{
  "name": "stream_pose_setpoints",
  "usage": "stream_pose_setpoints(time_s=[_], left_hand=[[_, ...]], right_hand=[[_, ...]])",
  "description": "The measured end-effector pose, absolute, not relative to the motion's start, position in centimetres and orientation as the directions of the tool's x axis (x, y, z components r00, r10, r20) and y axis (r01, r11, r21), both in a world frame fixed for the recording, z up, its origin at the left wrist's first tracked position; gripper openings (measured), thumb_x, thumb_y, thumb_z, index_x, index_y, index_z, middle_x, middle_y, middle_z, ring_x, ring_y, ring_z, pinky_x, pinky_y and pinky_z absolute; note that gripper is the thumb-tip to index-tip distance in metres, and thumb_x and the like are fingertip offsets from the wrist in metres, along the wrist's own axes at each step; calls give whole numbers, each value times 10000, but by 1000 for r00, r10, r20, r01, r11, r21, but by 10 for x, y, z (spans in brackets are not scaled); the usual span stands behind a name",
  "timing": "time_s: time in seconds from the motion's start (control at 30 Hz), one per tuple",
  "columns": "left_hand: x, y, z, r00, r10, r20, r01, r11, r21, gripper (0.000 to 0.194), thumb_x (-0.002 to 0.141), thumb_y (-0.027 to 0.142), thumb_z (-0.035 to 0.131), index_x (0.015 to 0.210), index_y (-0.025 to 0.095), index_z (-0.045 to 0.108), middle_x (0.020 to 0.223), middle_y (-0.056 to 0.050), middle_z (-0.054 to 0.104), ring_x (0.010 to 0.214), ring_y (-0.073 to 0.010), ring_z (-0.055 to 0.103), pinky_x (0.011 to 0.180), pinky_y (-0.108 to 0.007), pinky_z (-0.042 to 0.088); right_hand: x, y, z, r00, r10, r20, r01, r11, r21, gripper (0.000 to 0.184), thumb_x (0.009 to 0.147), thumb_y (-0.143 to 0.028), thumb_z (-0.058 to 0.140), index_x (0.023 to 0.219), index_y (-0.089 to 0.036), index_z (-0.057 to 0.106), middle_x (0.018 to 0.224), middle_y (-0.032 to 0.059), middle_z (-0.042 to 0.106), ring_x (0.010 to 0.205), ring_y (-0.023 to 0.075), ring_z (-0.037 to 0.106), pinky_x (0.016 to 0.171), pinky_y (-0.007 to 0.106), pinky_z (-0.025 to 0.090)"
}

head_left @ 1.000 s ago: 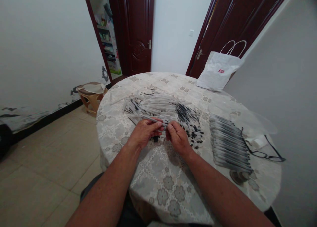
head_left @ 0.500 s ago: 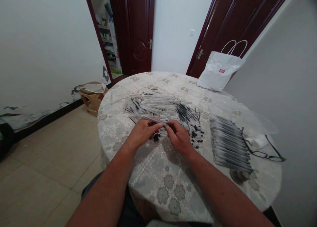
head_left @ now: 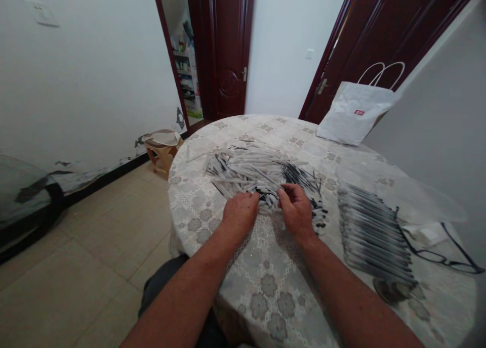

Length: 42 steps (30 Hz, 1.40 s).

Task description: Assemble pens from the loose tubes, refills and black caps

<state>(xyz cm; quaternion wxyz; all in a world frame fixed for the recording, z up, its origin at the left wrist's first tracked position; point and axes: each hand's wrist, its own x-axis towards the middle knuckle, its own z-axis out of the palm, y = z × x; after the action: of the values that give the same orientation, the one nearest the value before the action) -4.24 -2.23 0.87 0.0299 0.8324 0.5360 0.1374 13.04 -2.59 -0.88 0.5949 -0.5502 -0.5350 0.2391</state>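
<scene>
My right hand (head_left: 297,206) pinches the near end of a slim whitish pen barrel (head_left: 266,175) that slants up and left over a pile. In the small black and white pen parts (head_left: 270,198) at the pile's near edge, my left hand (head_left: 242,210) has its fingers curled down; what they grip, if anything, is hidden. Beyond both hands spreads the heap of whitish pen barrels (head_left: 246,161). Dark thin refills (head_left: 294,174) lie in a bunch just past my right hand. More small black pieces (head_left: 319,214) are scattered to its right.
Rows of pens (head_left: 374,231) lie stacked on the right of the round, cloth-covered table (head_left: 205,219). Beside them are eyeglasses (head_left: 436,257), a clear plastic bag (head_left: 421,191) and a small round object (head_left: 393,290). A white paper bag (head_left: 351,113) stands at the back.
My hands were together on a pen barrel; they are now apart. My left hand has let go and reached into the small parts. The view has turned left.
</scene>
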Motion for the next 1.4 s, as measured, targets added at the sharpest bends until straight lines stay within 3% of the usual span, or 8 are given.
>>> stream_pose_setpoints(time_s=[0.13,0.27,0.33,0.47,0.57,0.7,1.13,1.4], left_hand=[[-46,-21,8,352,908,228,861,-410,302,190,926,203,546,1077,199,661,1017,-123,691,977,-271,653,832,-362,484],[-58,-12,14,299,885,356,691,-458,560,195,907,225,587,1058,192,706,1055,-105,698,1007,-237,652,914,-342,481],[-66,-7,20,222,906,360,538,-422,730,197,909,261,595,1029,189,733,978,-82,712,917,-214,668,876,-330,499],[-80,1,32,121,980,161,36,-166,985,239,873,333,654,1022,171,747,748,-28,687,680,-167,661,730,-313,539],[-88,2,37,113,991,67,-326,-27,945,259,781,287,764,987,134,733,790,-43,701,723,-156,682,775,-321,565],[-94,3,39,158,987,-15,-504,94,859,305,700,220,850,954,120,713,871,-70,725,830,-179,715,857,-358,582],[-93,2,37,192,981,-20,-438,104,893,277,729,249,845,961,125,758,878,-62,736,815,-183,726,904,-390,589],[-90,2,36,180,984,4,-417,73,906,277,745,280,830,973,134,773,890,-61,731,793,-168,712,898,-388,586]], right_hand=[[131,-29,2,313,872,377,305,284,-909,300,884,-433,668,1048,-182,676,791,11,671,643,145,598,593,268,478],[135,-34,25,298,882,365,253,295,-921,303,896,-430,665,1066,-180,682,777,13,686,573,123,573,523,247,458],[138,-36,34,287,897,337,207,285,-936,308,890,-430,675,1068,-179,684,787,20,700,536,111,555,474,233,435],[145,-42,38,275,927,255,109,233,-966,326,866,-441,707,1061,-180,687,814,34,713,517,104,539,414,213,398],[149,-50,27,265,941,210,64,200,-978,350,857,-452,722,1081,-186,684,854,44,722,537,107,541,417,213,396],[149,-63,6,252,943,216,172,176,-969,349,880,-463,696,1090,-185,699,858,55,735,549,116,545,470,239,430],[153,-67,-6,216,936,277,362,186,-913,362,894,-472,657,1111,-190,721,909,78,770,636,174,628,611,307,508],[153,-69,-4,234,928,291,364,194,-911,366,904,-470,647,1122,-184,714,942,84,776,637,172,629,612,304,510]])
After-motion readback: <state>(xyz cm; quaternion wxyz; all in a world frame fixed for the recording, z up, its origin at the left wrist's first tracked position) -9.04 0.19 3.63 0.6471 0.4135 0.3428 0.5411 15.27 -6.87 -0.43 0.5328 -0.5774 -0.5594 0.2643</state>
